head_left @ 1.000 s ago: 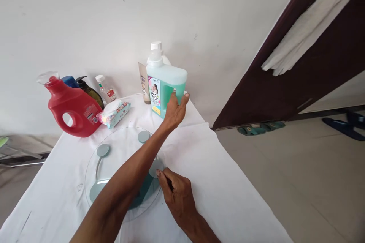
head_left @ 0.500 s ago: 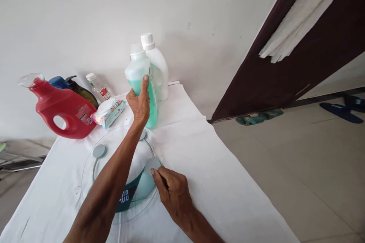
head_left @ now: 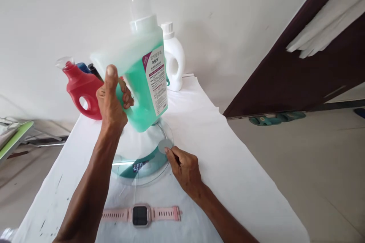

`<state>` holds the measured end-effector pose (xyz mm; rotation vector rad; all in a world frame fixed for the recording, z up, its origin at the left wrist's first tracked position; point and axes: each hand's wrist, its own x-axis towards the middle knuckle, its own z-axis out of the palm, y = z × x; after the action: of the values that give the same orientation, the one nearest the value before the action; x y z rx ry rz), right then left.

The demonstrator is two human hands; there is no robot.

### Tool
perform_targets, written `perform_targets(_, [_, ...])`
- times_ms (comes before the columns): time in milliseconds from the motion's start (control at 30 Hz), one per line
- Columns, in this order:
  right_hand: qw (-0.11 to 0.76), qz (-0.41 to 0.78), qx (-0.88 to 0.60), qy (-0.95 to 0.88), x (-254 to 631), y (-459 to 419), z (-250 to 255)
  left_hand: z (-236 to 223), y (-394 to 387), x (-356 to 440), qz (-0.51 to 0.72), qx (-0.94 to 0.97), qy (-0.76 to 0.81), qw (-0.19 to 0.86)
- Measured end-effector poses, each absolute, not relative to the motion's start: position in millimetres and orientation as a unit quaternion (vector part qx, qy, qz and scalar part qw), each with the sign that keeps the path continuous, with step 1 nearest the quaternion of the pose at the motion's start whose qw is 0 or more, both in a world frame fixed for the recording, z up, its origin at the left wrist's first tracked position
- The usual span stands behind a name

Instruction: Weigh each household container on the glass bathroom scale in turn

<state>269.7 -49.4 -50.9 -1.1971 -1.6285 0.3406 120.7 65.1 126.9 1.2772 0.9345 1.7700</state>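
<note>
My left hand [head_left: 111, 100] grips the handle of a big translucent jug of green liquid [head_left: 142, 79] and holds it in the air, tilted, above a round glass scale [head_left: 155, 157]. The scale's display is lit. My right hand [head_left: 184, 167] rests on the white cloth at the scale's right edge, fingers curled, one fingertip touching a round grey pad on the glass. A pink wristwatch [head_left: 141, 214] lies flat on the cloth in front of the scale.
A red jug [head_left: 81, 93] with darker bottles behind it stands at the back left, and a white jug [head_left: 173, 59] at the back against the wall. The white-clothed table [head_left: 228, 167] ends at right, where the floor, a dark door [head_left: 299, 64] and green slippers [head_left: 273, 118] lie.
My left hand lifted the green jug from the back of the table and brought it closer, over the scale. The view tilted down, and the watch came into sight.
</note>
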Motion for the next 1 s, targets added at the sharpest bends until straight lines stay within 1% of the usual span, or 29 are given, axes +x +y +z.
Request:
perform_targets(167, [0.511,0.118,-0.504,-0.687,269,-50,-50,119,12,69,0.675,0.489,0.396,0.385])
perform_targets(300, [0.503,0.092,-0.512,-0.69,270,-48,-50,105,-8,45,0.675,0.469,0.409,0.396])
perform_targets(567, [0.502,0.065,-0.524,-0.685,275,-46,-50,79,4,35,0.673,0.477,0.4,0.399])
perform_targets(800, [0.48,0.056,-0.552,-0.679,281,-48,-48,73,1,36,0.648,0.504,0.401,0.406])
perform_targets(900, [0.462,0.019,-0.573,-0.676,290,-48,-42,74,-2,35,0.629,0.51,0.432,0.397])
perform_targets(1000, [0.45,-0.04,-0.604,-0.657,301,-45,-40,68,0,28,0.623,0.531,0.455,0.349])
